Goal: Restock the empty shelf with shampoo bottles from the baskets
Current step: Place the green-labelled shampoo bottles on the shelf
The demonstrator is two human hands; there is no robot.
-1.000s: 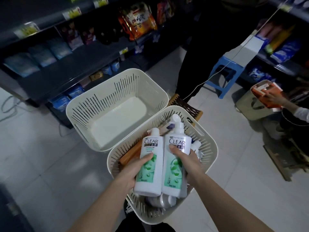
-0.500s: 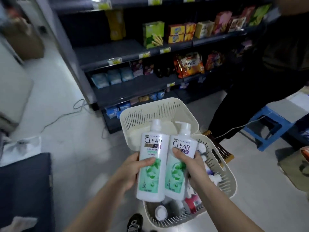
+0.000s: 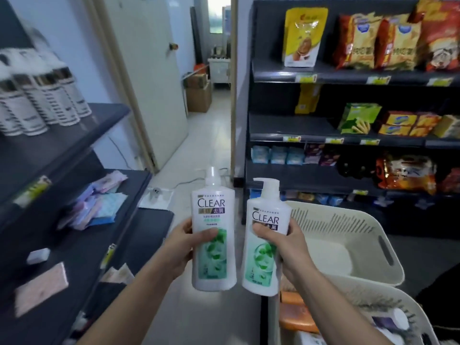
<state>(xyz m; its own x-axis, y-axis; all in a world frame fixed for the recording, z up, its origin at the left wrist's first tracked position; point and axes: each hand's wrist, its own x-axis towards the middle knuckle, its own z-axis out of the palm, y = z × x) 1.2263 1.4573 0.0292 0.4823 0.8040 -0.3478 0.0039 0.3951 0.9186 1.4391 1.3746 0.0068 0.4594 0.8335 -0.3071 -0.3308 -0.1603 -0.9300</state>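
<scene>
Two shampoo bottles [image 3: 214, 210] [image 3: 260, 265] now apart, fingers of left hand [image 3: 181, 247] and right hand [image 3: 291, 247] clamped round them.

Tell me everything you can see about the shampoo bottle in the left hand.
The left-hand bottle is white, glossy plastic by the look, with a white pump top. Its label reads CLEAR above a purple band and a green leaf print. It is upright in the air, label toward the camera. The left hand grips its middle, thumb across the front. The second bottle is close on its right.
</scene>
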